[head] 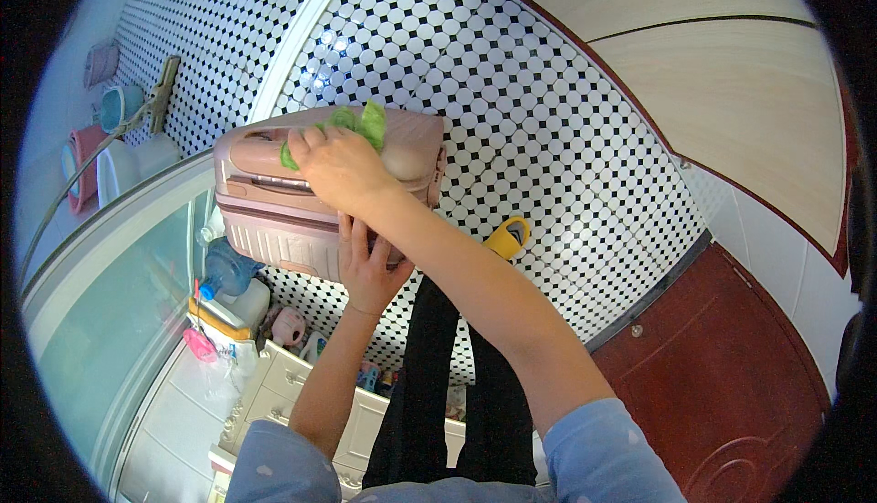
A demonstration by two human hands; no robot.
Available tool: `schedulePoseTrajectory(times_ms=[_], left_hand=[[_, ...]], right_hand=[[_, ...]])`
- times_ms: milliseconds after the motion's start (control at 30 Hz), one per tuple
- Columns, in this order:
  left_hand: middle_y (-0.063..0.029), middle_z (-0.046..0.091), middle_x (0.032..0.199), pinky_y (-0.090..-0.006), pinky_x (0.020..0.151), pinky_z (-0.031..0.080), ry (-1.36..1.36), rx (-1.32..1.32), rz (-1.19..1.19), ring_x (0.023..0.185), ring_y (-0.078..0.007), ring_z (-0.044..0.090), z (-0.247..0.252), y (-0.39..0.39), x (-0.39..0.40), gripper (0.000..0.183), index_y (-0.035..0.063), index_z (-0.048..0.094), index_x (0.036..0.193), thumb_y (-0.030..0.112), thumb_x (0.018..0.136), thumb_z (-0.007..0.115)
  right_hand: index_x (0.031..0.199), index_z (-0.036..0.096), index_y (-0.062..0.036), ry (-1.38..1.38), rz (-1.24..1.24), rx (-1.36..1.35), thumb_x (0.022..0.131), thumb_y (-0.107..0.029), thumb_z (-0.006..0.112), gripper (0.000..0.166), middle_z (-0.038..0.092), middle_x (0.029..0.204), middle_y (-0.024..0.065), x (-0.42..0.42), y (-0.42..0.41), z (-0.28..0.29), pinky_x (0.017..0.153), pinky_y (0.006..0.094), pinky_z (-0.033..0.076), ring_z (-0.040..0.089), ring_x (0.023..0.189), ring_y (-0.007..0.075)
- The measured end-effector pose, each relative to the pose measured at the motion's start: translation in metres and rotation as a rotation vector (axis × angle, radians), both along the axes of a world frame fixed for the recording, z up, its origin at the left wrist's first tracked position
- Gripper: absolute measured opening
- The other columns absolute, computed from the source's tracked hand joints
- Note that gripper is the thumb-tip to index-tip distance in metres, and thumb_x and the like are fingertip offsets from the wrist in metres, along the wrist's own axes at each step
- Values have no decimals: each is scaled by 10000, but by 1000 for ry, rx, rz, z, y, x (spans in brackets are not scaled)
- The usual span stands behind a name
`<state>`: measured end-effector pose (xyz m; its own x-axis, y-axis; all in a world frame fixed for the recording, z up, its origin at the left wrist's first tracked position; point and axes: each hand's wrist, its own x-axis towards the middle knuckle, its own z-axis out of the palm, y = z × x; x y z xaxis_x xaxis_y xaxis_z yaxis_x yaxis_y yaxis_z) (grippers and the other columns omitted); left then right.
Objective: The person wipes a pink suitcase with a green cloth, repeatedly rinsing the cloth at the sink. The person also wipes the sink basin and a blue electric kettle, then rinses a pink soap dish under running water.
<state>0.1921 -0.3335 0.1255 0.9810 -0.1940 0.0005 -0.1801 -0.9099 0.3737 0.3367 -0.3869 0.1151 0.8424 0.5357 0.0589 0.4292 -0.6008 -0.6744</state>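
Note:
A pink hard-shell suitcase (274, 229) stands on the tiled floor in front of me. My right hand (342, 167) presses a bunched green cloth (372, 125) onto its upper face, beside the carry handle (268, 190). The cloth sticks out past my fingers on both sides. Below the right forearm, my left hand (373, 263) lies with fingers apart against the ribbed side of the case, near the zip. Part of the suitcase's right end is hidden behind my right wrist and forearm.
A yellow slipper (510, 237) is on the floor to the right. Left of the suitcase are a glass partition (116, 311) and a blue water bottle (229, 270). Close by stands a cream cabinet (274, 383). A squeegee-like tool (163, 95) and plastic jugs (137, 164) are beyond the partition.

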Motion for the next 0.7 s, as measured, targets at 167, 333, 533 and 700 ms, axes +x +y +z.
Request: schedulePoseTrajectory(times_ms=[167, 333, 533, 700], left_hand=[[-140, 413, 1295, -451, 962, 374, -5, -108, -112, 1210, -396, 376, 5, 10, -7, 445, 101, 609, 1064, 254, 664, 730], [-159, 368, 1338, -467, 1018, 302, 102, -253, -219, 1255, -347, 333, 14, 16, -4, 609, 3, 456, 1220, 238, 710, 692], [-223, 182, 1432, -531, 1056, 95, 111, -56, 142, 1331, -360, 170, 20, 0, 27, 741, -49, 304, 1316, 376, 782, 594], [-205, 184, 1437, -505, 1062, 105, 152, 63, 37, 1338, -350, 156, 13, -2, 26, 761, -66, 328, 1300, 467, 798, 534]], right_hand=[[1136, 482, -14, 134, -81, 91, 763, -120, 575, 398, 569, 990, 160, -20, -26, 1, 777, 375, 458, 578, 898, 295], [1151, 463, -25, 300, -292, 134, 751, -186, 615, 458, 560, 1048, 185, -36, -60, 7, 841, 428, 401, 546, 953, 346], [1069, 505, 8, 460, -465, 226, 815, -325, 566, 423, 582, 974, 201, -46, -86, 6, 805, 429, 418, 551, 933, 363], [1085, 524, 40, 737, -683, 476, 868, -429, 480, 518, 598, 988, 221, -52, -97, 7, 833, 410, 423, 565, 947, 362]])
